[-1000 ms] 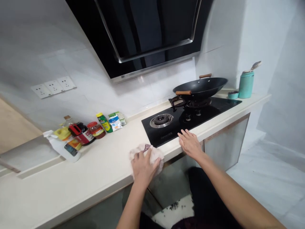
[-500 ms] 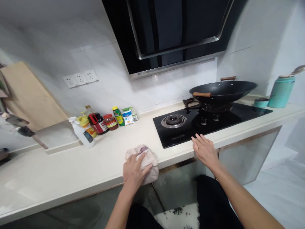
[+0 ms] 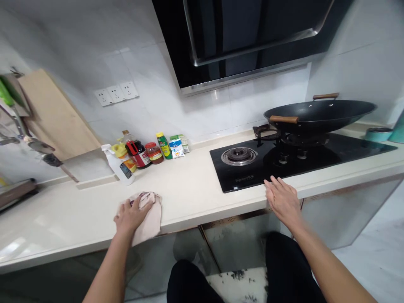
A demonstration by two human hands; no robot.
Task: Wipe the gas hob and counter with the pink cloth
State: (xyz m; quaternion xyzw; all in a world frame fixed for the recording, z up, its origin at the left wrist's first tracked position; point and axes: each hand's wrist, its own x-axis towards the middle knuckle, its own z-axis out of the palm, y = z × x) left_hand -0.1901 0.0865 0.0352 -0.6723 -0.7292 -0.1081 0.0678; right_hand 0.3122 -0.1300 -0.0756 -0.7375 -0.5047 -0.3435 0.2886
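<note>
My left hand (image 3: 130,216) presses a pale pink cloth (image 3: 148,225) onto the white countertop (image 3: 189,189), its fingers and thumb curled over the bunched fabric. Part of the cloth drapes past the counter's front edge. Farther right, my right hand (image 3: 282,198) rests on the counter edge, holding nothing, with fingers stretched out. Its fingertips lie by the front rim of the black glass gas stove (image 3: 261,174). A black wok (image 3: 318,118) with wooden handles sits on the stove's right burner.
Against the wall behind the cloth stand a white spray bottle (image 3: 118,164), a dark sauce bottle (image 3: 139,153), a red-lidded jar (image 3: 154,152) and a green bottle (image 3: 164,145). A range hood (image 3: 252,38) hangs overhead. Cutting boards (image 3: 59,118) are at left, a teal cup (image 3: 378,134) at right.
My left hand has slid the cloth leftward along the counter, away from the stove. My right hand stays at the counter edge by the stove. The view has shifted slightly.
</note>
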